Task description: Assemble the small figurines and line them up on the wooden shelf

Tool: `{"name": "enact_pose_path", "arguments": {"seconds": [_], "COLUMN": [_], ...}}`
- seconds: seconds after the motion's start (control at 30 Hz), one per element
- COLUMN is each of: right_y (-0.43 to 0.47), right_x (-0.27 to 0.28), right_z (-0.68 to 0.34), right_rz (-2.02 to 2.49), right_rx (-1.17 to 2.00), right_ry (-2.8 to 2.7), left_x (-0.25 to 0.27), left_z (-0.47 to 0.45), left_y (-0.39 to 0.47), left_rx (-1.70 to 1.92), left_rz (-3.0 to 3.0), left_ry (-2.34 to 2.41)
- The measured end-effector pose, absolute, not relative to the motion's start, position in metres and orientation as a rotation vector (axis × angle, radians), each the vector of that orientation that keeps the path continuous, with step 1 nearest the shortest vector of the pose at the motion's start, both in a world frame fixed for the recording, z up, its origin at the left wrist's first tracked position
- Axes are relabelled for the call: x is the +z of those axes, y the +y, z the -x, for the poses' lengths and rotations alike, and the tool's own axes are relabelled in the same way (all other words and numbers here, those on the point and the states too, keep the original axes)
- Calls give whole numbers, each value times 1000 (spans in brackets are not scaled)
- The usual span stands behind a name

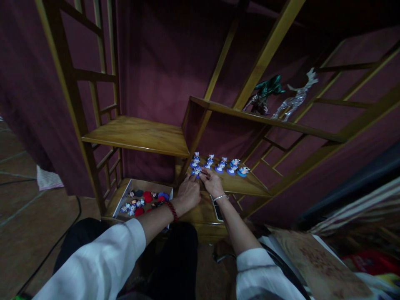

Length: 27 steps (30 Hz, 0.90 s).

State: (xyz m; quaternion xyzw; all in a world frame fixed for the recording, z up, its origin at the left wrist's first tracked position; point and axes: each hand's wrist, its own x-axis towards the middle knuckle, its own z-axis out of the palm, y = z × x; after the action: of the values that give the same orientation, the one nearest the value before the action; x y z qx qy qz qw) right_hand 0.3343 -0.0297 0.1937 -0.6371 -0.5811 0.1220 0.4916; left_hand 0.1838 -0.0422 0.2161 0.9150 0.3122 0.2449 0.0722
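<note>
A small blue-and-white figurine on a purple base is at the front left of the low wooden shelf. My left hand, with a red bead bracelet at the wrist, closes on its base from the left. From the right, the fingertips of my right hand pinch the same figurine. Close behind it stands another figurine. More figurines of this kind stand in a row to the right, among them one on a purple base and one on a bright blue base.
An open box with several figurines and red and dark pieces sits at lower left. A phone-like dark object lies under my right wrist. Above are a bare wood shelf, a clear deer statue and a green-brown statue.
</note>
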Motion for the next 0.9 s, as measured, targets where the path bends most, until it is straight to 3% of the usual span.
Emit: {"name": "enact_pose_path", "arguments": {"seconds": [0.9], "right_y": [-88], "right_x": [186], "right_z": [-283], "right_rz": [1438], "right_rx": [155], "right_ry": [-1163], "left_x": [198], "left_z": [-169], "left_y": [-54], "left_rx": [1027], "left_rz": [-2711], "left_ry": [801]}}
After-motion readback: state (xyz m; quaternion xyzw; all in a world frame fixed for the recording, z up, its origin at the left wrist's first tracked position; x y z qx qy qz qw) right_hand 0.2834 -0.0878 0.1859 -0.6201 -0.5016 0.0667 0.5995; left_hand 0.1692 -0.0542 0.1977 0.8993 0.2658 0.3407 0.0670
